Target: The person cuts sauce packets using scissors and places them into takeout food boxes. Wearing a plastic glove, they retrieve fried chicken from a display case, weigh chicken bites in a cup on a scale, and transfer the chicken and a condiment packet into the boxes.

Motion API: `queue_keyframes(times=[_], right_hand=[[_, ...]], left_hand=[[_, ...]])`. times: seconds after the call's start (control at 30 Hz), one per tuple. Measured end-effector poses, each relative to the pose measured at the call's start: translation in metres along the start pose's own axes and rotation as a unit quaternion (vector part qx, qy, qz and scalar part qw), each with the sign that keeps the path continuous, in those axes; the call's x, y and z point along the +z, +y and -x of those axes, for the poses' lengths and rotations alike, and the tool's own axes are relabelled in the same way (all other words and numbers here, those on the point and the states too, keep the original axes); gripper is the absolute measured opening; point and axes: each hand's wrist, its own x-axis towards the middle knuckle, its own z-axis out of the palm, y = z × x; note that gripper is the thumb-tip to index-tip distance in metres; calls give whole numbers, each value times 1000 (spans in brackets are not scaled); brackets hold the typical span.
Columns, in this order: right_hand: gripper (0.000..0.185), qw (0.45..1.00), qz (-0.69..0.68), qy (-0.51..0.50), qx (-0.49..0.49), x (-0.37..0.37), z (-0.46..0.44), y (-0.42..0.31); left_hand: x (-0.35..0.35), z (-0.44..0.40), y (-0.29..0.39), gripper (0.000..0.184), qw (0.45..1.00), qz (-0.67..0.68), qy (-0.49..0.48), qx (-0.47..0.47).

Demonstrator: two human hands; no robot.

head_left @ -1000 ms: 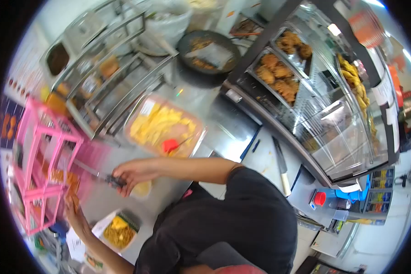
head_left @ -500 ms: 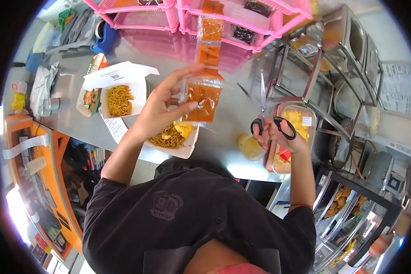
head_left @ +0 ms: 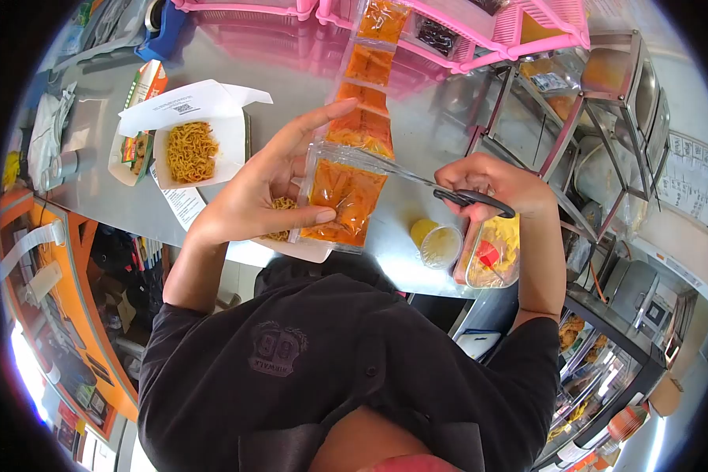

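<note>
My left hand [head_left: 279,177] pinches the lowest packet of a strip of orange sauce sachets [head_left: 340,200], which runs upward toward the pink rack. In my right hand [head_left: 499,185] is a pair of scissors [head_left: 473,201] with black handles. Their blades lie across the clear seam between the lowest sachet and the one above it; I cannot tell whether the seam is cut. Behind my left hand, a paper box [head_left: 311,250] of noodles is mostly hidden. Another open box holds noodles [head_left: 190,151] to the left.
A round lidded tub [head_left: 439,244] and a clear container [head_left: 495,256] of yellow food stand near the front edge at right. Metal racks [head_left: 562,118] rise on the right. Pink baskets [head_left: 519,35] line the back. A blue tape dispenser [head_left: 164,31] sits back left.
My right hand has raised the scissors and turned them leftward onto the sachet seam. The sachet strip has moved slightly down, still in my left hand. The view has shifted a little.
</note>
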Motion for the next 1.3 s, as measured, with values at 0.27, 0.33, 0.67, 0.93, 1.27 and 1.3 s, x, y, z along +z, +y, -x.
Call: queue_keyframes(times=[0.27,0.33,0.67,0.93,1.27,1.3], right_hand=[[68,999,4,21,25,9,-10,-6],[68,1000,7,17,17,11,-11,-3],[66,1000,14,19,2,8,-4,7],[46,998,21,-8,-51,8,-12,8],[44,995,-16,-40,-95,12,-21,7],[45,994,-19,-36,-103,13,-22,8]], left_hand=[[5,2,-3,89,1000,4,-12,3],[7,2,-3,89,1000,29,-7,-6],[13,3,2,89,995,76,-13,-55],[13,0,8,90,993,83,-7,-80],[10,-3,-2,91,986,130,-24,-99],[11,-3,-1,91,985,132,-22,-104]])
